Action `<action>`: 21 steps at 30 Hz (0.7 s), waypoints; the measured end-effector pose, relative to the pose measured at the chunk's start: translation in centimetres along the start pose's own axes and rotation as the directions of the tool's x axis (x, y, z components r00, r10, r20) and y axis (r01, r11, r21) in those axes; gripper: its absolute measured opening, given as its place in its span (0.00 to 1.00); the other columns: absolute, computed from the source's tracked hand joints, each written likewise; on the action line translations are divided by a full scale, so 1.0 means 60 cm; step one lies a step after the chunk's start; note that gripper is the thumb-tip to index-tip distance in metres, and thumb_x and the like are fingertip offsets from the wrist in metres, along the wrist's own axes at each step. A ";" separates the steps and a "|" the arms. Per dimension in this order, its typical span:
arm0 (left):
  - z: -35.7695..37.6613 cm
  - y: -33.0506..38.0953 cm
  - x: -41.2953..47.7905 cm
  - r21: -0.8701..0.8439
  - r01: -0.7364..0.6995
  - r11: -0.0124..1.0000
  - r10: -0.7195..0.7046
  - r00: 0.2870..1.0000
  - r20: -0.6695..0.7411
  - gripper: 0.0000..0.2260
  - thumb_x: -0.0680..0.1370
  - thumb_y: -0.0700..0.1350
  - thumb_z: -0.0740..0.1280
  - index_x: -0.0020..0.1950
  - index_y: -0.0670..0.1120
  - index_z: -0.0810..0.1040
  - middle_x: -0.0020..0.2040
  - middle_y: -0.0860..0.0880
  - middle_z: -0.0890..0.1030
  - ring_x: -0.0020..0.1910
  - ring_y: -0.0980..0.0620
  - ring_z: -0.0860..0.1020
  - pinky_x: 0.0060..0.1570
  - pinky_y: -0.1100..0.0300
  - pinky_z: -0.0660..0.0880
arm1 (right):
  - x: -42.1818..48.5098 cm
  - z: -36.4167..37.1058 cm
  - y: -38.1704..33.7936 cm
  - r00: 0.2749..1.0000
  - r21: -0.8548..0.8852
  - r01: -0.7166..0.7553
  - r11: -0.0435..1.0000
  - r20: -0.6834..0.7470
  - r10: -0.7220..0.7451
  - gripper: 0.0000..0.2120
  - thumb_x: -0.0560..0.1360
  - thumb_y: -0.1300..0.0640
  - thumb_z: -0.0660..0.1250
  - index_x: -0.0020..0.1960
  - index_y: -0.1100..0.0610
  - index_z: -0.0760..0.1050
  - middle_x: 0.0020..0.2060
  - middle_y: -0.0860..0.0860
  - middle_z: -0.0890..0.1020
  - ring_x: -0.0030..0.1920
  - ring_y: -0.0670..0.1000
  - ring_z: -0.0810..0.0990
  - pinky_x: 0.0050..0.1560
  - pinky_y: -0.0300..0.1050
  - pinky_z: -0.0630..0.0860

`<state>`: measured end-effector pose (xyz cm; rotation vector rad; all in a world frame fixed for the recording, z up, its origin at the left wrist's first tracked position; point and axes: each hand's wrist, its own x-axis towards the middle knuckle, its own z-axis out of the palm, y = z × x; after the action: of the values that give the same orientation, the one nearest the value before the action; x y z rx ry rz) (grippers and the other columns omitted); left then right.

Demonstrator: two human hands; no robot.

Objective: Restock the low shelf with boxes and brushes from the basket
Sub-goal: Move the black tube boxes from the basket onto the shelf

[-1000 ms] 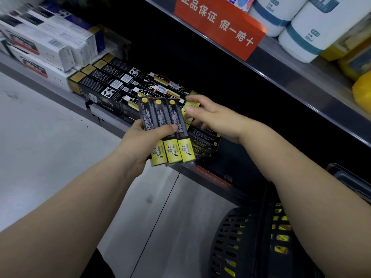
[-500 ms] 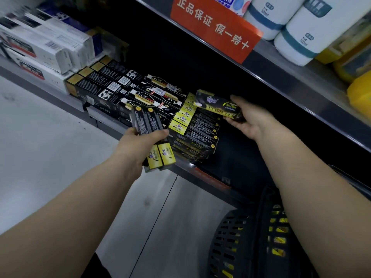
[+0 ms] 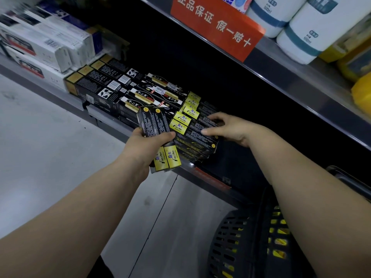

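Boxes (image 3: 154, 125), two, black and yellow: gripped in the left hand (image 3: 146, 147) just above the low shelf's (image 3: 208, 178) front edge. Right hand (image 3: 232, 129) rests with loosely spread fingers on the stack (image 3: 198, 138) at that edge. Basket (image 3: 226, 241) stands below the shelf.

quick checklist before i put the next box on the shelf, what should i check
1. Left hand grip on its two boxes: ok, thumb lies across both.
2. Right hand free to take one: cannot tell, it rests on the stack with fingers arched.
3. Stack lies flat, nothing tipping: ok.
4. Room on the shelf right of the stack: ok, a dark bare stretch shows there.
5. Stock left in the basket: ok, yellow box ends show through its side.
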<state>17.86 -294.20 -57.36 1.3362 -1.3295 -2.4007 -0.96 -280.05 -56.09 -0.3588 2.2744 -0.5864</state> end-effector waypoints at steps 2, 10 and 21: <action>0.000 -0.001 0.001 -0.006 -0.003 1.000 0.003 1.000 0.002 0.24 0.67 0.42 0.76 0.61 0.46 0.73 0.51 0.46 0.82 0.46 0.46 0.81 0.48 0.48 0.79 | 0.000 0.005 -0.005 0.999 -0.038 0.044 0.998 0.004 -0.044 0.36 0.65 0.49 0.77 0.70 0.45 0.66 0.72 0.52 0.65 0.71 0.54 0.63 0.65 0.47 0.62; 0.003 0.000 -0.001 -0.032 -0.013 0.999 0.013 1.000 0.025 0.23 0.67 0.41 0.76 0.60 0.47 0.73 0.47 0.48 0.83 0.42 0.48 0.82 0.44 0.50 0.79 | -0.001 0.008 -0.009 0.995 -0.009 0.096 0.995 0.019 -0.096 0.32 0.69 0.57 0.74 0.70 0.49 0.67 0.71 0.54 0.66 0.70 0.53 0.64 0.65 0.43 0.64; 0.005 0.010 -0.015 -0.039 0.043 0.998 -0.039 0.993 0.113 0.20 0.69 0.43 0.74 0.60 0.46 0.76 0.45 0.48 0.83 0.40 0.50 0.81 0.37 0.55 0.78 | -0.024 0.003 -0.034 0.987 -0.209 0.156 0.965 -0.012 -0.162 0.30 0.71 0.54 0.72 0.71 0.51 0.66 0.68 0.52 0.69 0.64 0.51 0.70 0.56 0.37 0.68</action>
<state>18.02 -293.98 -56.28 1.2467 -1.2822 -2.5512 0.28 -281.26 -54.30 -0.6441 2.3552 -0.4365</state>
